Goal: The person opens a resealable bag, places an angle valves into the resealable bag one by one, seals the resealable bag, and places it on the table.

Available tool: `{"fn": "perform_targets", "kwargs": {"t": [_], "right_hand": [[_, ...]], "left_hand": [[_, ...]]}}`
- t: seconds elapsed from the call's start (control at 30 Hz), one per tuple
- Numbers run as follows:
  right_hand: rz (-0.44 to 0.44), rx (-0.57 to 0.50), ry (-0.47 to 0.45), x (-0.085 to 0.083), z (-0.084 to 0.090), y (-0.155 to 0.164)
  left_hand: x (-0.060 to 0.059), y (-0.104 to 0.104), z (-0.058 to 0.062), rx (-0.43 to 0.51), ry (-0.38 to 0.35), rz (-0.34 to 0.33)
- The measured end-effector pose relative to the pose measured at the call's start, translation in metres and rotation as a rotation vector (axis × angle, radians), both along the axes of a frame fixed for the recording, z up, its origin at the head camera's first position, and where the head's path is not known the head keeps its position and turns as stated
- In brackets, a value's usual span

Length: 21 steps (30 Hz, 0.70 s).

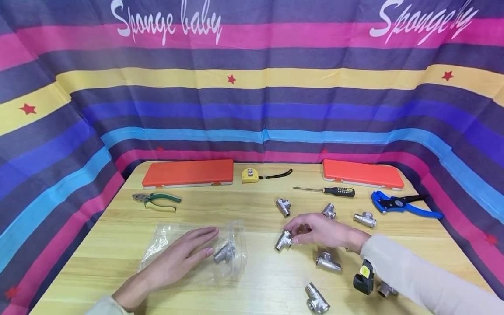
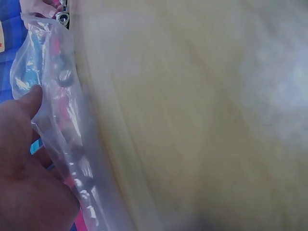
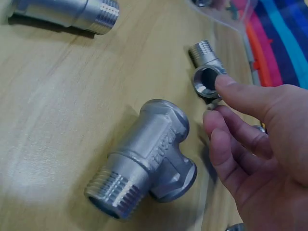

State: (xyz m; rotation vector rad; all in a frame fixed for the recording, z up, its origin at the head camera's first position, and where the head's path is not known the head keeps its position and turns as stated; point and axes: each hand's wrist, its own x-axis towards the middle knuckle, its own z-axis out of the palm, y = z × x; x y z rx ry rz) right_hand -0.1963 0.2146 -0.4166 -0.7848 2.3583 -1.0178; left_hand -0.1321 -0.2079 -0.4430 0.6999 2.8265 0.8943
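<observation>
Step in hand, by my read: bagging the loose fittings, one already in, the next being picked. Your left hand [image 1: 177, 256] lies flat with straight fingers on the clear plastic bag [image 1: 232, 245], pinning it to the desk [image 1: 252, 280] toward the near left; it grips nothing. A steel tee fitting [image 1: 224, 252] sits inside the bag by your fingertips.

Your right hand [image 1: 319, 231] is at mid-desk, thumb and curled fingers pinching a second tee [image 1: 283, 240]; the right wrist view shows the thumb tip on its open socket rim [image 3: 208, 77], tee apparently resting on the wood.

Next move likely calls for a firm pinch across the body, a lift, and a carry left to the bag mouth, which your left hand must open; the flat film won't gape by itself.

Materials: the tees are cast stainless, matte satin grey, T-shaped, male thread on one end and smooth sockets; hard, slick, prone to roll. The bag is thin, crinkly, glossy. The desk is pale wood-grain laminate.

More loose tees: one near the front edge [image 1: 316, 299], one just beside your right wrist [image 1: 328, 261], three further back [image 1: 282, 206]. Toward the back edge: two orange cases [image 1: 188, 172], a yellow tape measure [image 1: 250, 175], a screwdriver [image 1: 327, 190]; green pliers [image 1: 155, 200] left, blue cutters [image 1: 401, 204] right.
</observation>
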Motion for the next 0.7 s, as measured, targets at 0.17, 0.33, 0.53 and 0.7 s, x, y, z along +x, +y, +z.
{"fn": "perform_targets", "kwargs": {"t": [0.17,0.33,0.53,0.7], "right_hand": [[0.045,-0.004,-0.020,-0.0054,0.0014,-0.0060],[0.071,-0.019,-0.030,-0.0080,0.0024,-0.0071],[0.068,-0.030,-0.032,-0.0091,-0.0022,-0.0069],[0.077,-0.027,-0.002,-0.0089,-0.0060,-0.0078]], "left_hand": [[-0.0011,0.0001,0.0017,0.003,-0.008,-0.001],[-0.0016,0.0001,0.0019,0.003,-0.007,-0.009],[-0.0014,0.0001,0.0020,0.004,-0.023,-0.011],[-0.0011,-0.0003,0.0018,0.005,-0.023,-0.013]]}}
